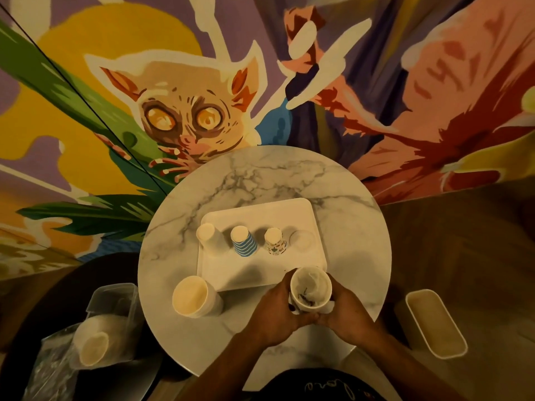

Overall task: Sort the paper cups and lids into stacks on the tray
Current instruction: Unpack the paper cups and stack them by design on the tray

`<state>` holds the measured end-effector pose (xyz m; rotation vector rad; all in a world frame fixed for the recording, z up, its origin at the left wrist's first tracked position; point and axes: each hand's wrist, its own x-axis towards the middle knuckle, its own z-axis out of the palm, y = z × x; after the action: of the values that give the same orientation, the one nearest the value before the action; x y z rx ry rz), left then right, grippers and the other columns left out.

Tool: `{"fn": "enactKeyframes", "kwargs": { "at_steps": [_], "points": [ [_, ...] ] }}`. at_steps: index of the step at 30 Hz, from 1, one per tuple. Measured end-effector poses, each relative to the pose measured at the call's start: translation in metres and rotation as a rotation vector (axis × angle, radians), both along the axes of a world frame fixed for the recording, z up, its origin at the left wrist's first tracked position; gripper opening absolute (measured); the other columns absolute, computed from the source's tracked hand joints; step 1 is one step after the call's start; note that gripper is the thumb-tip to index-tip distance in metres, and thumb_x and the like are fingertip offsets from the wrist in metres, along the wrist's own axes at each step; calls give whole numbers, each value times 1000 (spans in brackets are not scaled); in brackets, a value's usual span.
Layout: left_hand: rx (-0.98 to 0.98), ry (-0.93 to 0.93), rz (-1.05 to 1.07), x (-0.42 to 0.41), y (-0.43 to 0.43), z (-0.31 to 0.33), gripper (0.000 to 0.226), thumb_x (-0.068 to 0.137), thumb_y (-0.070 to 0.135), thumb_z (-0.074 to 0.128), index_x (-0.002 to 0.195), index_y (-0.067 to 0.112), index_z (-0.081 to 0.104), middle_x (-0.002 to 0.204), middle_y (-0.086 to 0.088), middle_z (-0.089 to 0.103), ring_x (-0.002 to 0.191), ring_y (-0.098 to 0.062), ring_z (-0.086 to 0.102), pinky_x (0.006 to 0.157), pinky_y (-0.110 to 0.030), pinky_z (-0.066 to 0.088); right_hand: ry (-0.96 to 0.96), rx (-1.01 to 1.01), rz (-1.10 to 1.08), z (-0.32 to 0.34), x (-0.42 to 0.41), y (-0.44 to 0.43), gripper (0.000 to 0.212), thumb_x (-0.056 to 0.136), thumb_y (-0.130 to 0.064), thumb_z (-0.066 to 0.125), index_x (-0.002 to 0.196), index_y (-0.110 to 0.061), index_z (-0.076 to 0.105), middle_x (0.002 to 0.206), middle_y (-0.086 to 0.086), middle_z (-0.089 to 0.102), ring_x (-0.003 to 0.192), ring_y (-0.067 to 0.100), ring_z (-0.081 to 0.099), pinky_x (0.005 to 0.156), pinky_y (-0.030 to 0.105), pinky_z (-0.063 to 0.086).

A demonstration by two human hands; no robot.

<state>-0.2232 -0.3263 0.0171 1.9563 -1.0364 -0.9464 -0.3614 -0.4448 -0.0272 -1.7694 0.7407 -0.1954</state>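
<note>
On white rectangular tray, inverted plain white cups, blue-striped cups and patterned cups are set. Printed paper cup is gripped by left hand and right hand at near edge; wide cream cup is judged unsorted.

The left forearm and the right forearm come up bare from the lower edge of the view and angle in toward each other. The left hand curls its fingers round the left side of a paper cup, and the right hand wraps the right side. The two hands meet just below the cup, with the wrists spread wider apart than the fingers. The cup's open mouth faces up between them.
</note>
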Motion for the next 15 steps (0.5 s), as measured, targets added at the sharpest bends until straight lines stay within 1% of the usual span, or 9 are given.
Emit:
{"fn": "enactKeyframes", "kwargs": {
  "at_steps": [2, 3, 5, 7, 8, 10, 12, 13, 15],
  "points": [
    [15, 21, 20, -3, 0, -3, 85, 64, 59, 86, 138, 43, 46, 132, 22, 62, 121, 2, 59, 106, -33, 49, 4, 13, -2, -3, 1, 0, 70, 64, -57, 89, 124, -66, 52, 119, -46, 59, 114, -14, 58, 90, 8, 45],
    [19, 40, 36, -4, 0, -5, 87, 63, 62, 87, 138, 44, 47, 130, 23, 63, 120, 2, 60, 104, -34, 51, 10, 7, 6, -4, 1, 0, 69, 67, -52, 90, 123, -63, 51, 116, -50, 56, 112, -19, 56, 86, 4, 44],
    [37, 51, 44, -3, 1, -6, 87, 63, 55, 91, 136, 51, 45, 127, 25, 64, 117, 3, 61, 101, -36, 54, 37, -12, 44, -4, 0, -2, 75, 70, -41, 92, 125, -61, 45, 112, -53, 55, 109, -22, 54, 81, 0, 42],
    [43, 21, 16, -1, 2, -4, 87, 63, 44, 92, 133, 57, 41, 129, 27, 62, 118, 6, 58, 104, -35, 50, 68, -22, 121, 2, -1, -7, 82, 68, -45, 92, 129, -61, 40, 117, -48, 55, 113, -16, 56, 87, 1, 41],
    [33, 6, -4, -1, 3, -2, 91, 62, 44, 92, 134, 57, 38, 134, 28, 58, 123, 7, 55, 108, -31, 47, 80, -16, 163, 6, -2, -11, 88, 67, -43, 93, 132, -59, 37, 125, -43, 52, 118, -13, 54, 92, 3, 40],
    [7, 6, -23, 0, 6, 2, 110, 59, 52, 93, 148, 51, 26, 149, 27, 43, 137, 7, 42, 116, -28, 38, 78, 31, 243, 18, -4, -21, 103, 65, -32, 96, 142, -50, 31, 141, -31, 46, 128, -14, 45, 105, 8, 38],
    [-10, 18, -6, 0, 12, 10, 125, 60, 60, 91, 157, 46, 12, 158, 26, 30, 144, 5, 32, 119, -29, 35, 72, 54, 283, 33, -7, -31, 117, 64, -36, 96, 154, -43, 21, 152, -24, 38, 137, -9, 36, 117, 22, 33],
    [-28, 23, 6, 0, 16, 15, 123, 64, 61, 89, 157, 47, 9, 159, 27, 28, 144, 5, 33, 117, -27, 36, 69, 50, 283, 42, -9, -34, 119, 65, -43, 95, 156, -43, 18, 154, -25, 35, 139, -7, 35, 118, 25, 33],
    [-73, 19, 25, -3, 20, 27, 108, 73, 58, 83, 156, 48, 15, 156, 30, 32, 139, 5, 40, 112, -22, 40, 33, 4, 274, 54, -11, -34, 113, 64, -59, 89, 154, -49, 22, 152, -32, 35, 137, -11, 37, 114, 20, 35]
  ]
}}
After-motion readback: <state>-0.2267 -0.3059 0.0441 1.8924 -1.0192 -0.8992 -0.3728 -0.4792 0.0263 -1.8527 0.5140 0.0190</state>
